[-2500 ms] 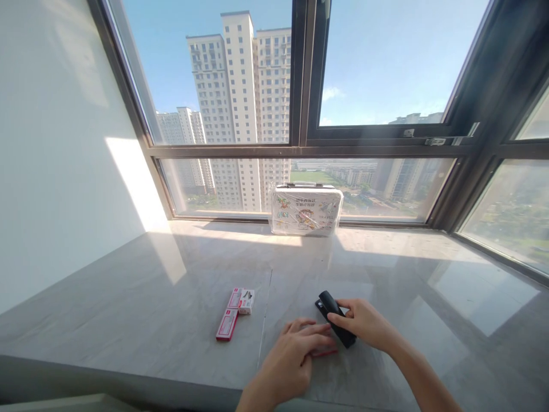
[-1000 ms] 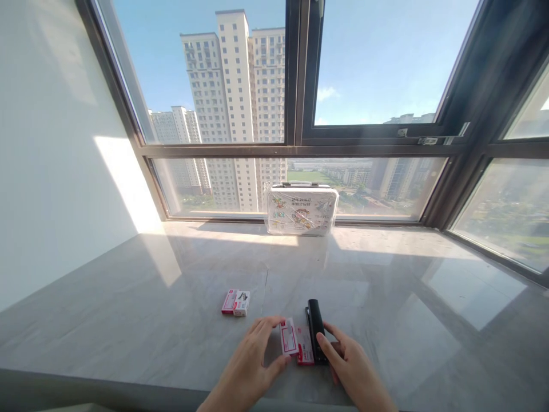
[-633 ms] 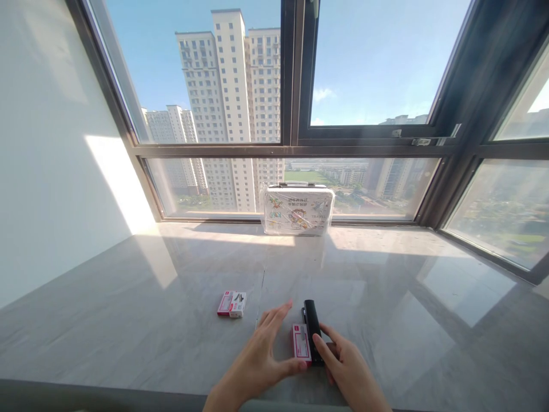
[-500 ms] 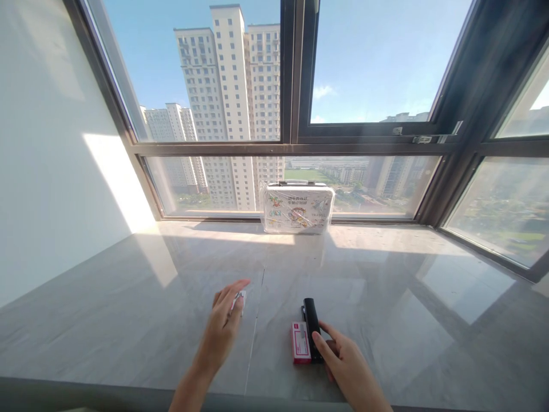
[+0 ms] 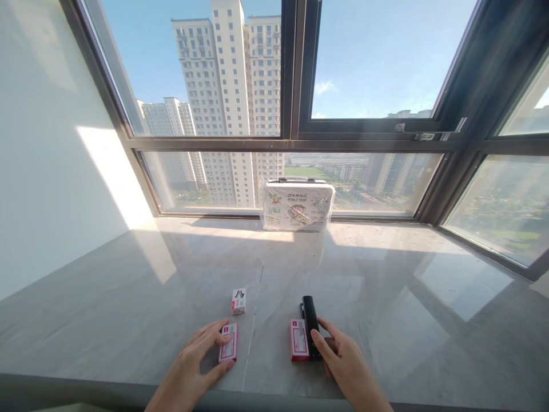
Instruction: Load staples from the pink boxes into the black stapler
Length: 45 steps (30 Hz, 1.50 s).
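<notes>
My left hand (image 5: 195,366) lies near the front edge of the grey stone ledge (image 5: 128,309), its fingers curled round a small red and white staple box (image 5: 228,349) that rests flat on the surface. My right hand (image 5: 345,366) rests to the right, fingertips touching the near end of a black stapler (image 5: 309,320) that lies lengthwise on the ledge. A second red staple box (image 5: 298,347) lies against the stapler's left side. A third small box (image 5: 239,301), white with a red end, stands a little farther back.
A plastic-wrapped white case with cartoon pictures (image 5: 297,205) stands at the back against the large window (image 5: 240,103). A white wall (image 5: 47,171) closes the left side. A thin seam runs front to back through the ledge between the two hands.
My left hand left the box beside the stapler, reached to the pair of boxes farther left, and drew one red box toward the front edge. My right hand stayed on the stapler.
</notes>
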Each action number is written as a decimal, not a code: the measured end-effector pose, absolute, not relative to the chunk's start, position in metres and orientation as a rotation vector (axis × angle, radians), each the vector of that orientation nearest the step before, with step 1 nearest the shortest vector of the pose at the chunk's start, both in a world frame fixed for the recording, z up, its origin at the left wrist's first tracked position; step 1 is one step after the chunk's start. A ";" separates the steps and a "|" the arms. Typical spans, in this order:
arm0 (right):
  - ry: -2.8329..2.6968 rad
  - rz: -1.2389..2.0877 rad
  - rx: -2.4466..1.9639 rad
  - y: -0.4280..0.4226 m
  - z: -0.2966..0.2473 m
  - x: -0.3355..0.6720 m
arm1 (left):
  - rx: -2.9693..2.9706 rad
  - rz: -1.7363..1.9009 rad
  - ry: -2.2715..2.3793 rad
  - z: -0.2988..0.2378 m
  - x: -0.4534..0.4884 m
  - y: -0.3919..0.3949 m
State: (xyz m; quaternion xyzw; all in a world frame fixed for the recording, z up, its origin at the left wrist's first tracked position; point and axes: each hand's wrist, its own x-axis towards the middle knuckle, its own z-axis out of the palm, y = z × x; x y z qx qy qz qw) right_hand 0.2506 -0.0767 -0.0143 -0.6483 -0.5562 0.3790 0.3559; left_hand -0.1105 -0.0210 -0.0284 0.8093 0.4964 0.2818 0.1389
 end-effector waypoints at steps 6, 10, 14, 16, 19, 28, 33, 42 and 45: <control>-1.447 0.975 -1.658 -0.077 -0.014 0.250 | 2.217 0.823 1.177 0.012 -0.026 -0.032; -1.465 0.980 -1.625 -0.078 -0.014 0.250 | 2.098 0.851 1.017 0.026 0.031 -0.028; -1.484 0.991 -1.589 -0.078 -0.012 0.249 | 2.019 0.789 0.894 0.023 0.052 -0.022; -1.493 0.998 -1.577 -0.078 -0.012 0.250 | 2.018 0.783 0.886 0.018 0.053 -0.019; -1.500 1.009 -1.570 -0.076 -0.013 0.251 | 2.047 0.776 0.897 0.013 0.054 -0.020; -1.377 0.876 -1.731 -0.089 -0.020 0.256 | 1.984 1.199 1.649 0.027 -0.004 0.001; -1.570 0.813 -1.843 -0.094 -0.009 0.248 | 1.941 0.667 1.864 0.018 -0.049 0.044; -1.702 0.793 -1.764 -0.085 0.023 0.238 | 2.036 0.463 1.411 0.017 0.033 0.043; -1.707 0.774 -1.750 -0.080 0.022 0.235 | 2.035 0.439 1.272 0.019 0.049 0.035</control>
